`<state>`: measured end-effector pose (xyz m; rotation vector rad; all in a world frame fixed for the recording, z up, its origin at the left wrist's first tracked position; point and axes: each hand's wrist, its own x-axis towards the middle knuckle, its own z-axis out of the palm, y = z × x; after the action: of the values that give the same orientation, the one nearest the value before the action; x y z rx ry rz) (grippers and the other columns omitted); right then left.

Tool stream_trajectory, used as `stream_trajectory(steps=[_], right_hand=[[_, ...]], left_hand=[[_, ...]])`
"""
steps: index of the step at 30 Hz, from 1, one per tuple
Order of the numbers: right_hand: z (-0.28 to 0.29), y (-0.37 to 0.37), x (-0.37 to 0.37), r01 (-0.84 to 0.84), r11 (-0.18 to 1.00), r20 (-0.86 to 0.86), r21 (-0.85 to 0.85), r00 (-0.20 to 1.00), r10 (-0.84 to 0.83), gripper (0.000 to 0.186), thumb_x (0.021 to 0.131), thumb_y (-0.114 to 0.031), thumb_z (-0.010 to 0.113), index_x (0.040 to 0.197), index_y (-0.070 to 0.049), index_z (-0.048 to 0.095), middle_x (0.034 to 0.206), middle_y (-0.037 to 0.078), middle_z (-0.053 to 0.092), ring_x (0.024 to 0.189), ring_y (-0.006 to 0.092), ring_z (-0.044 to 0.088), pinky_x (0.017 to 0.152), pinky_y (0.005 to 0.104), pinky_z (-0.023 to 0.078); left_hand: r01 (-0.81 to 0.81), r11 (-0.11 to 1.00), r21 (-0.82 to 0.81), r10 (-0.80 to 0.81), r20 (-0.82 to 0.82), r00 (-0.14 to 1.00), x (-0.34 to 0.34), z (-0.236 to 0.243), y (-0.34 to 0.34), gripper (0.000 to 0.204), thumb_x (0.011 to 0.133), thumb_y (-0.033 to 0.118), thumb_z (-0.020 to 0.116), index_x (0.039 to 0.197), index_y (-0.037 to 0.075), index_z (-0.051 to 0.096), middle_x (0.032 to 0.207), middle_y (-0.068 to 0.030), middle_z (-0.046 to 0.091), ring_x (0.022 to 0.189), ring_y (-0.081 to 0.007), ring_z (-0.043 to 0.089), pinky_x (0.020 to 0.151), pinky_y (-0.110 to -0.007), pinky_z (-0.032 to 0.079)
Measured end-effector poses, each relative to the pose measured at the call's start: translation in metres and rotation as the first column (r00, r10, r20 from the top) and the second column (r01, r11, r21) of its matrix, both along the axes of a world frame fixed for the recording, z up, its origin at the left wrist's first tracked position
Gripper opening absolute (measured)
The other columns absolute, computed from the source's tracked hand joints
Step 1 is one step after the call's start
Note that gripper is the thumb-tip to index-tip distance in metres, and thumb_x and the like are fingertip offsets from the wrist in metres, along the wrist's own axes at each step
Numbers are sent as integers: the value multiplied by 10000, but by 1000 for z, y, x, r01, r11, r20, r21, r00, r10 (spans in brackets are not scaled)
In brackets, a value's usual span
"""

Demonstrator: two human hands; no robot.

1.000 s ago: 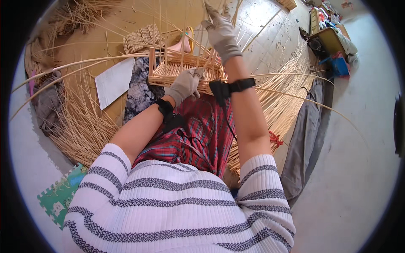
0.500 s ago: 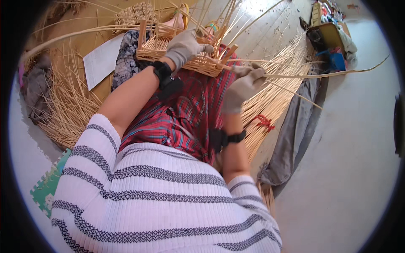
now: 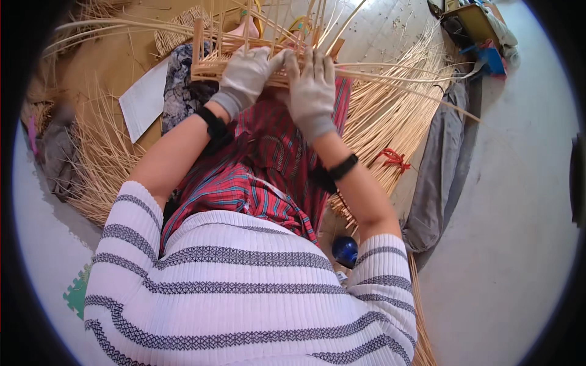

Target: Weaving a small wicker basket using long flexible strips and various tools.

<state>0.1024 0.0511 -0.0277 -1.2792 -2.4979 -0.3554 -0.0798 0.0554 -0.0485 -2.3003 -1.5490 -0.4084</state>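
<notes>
A pale wicker basket [image 3: 209, 68], partly woven with upright stakes and wooden corner posts, lies at the far end of my lap. My left hand [image 3: 244, 78], in a light grey work glove, is closed over the basket's near wall. Close beside it, my gloved right hand [image 3: 312, 91] lies on the same wall, its fingers stretched out and pointing away from me. Long willow rods [image 3: 390, 78] run out to the right from beneath the right hand. Both palms' undersides are hidden, as is most of the wall under them.
A red plaid cloth [image 3: 268, 146] covers my lap. To the right lies a large bundle of rods tied with a red cord [image 3: 394, 160], beside grey fabric [image 3: 436, 177]. Loose rods [image 3: 113, 158] and a white sheet [image 3: 143, 100] are on the left. A blue ball-like object [image 3: 345, 251] sits near my right elbow.
My right hand has moved left from the rod it held out to the right and now lies flat on the basket wall. My left hand stays on the basket, slightly lower.
</notes>
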Motion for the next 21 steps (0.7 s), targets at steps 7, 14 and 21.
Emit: stream_trajectory(steps=[7, 14, 21], right_hand=[[-30, 46, -15, 78, 990, 116, -116, 991, -64, 158, 885, -180, 572, 982, -97, 664, 868, 107, 692, 863, 296, 675, 840, 465, 486], [-13, -2, 32, -91, 993, -484, -75, 874, 44, 328, 831, -193, 684, 1144, -96, 662, 1059, 131, 681, 1055, 312, 637, 979, 455, 468], [-167, -48, 219, 355, 392, -284, -849, 319, -904, 319, 950, -193, 580, 1238, -74, 645, 1054, 191, 725, 995, 327, 697, 891, 378, 539]], left_hand=[[-1, 949, -314, 56, 165, 985, -3, -17, 16, 429, 881, 136, 592, 1309, 178, 585, 1082, -104, 675, 1008, -307, 666, 844, -436, 523], [93, 919, -382, 37, 319, 947, 20, 18, -1, 652, 783, 143, 769, 1395, 177, 545, 1271, -145, 618, 1182, -355, 590, 979, -441, 481], [246, 916, -316, 45, 692, 720, 4, 17, -52, 423, 871, -37, 711, 1270, 86, 645, 1204, -120, 634, 1040, -234, 643, 850, -308, 535]])
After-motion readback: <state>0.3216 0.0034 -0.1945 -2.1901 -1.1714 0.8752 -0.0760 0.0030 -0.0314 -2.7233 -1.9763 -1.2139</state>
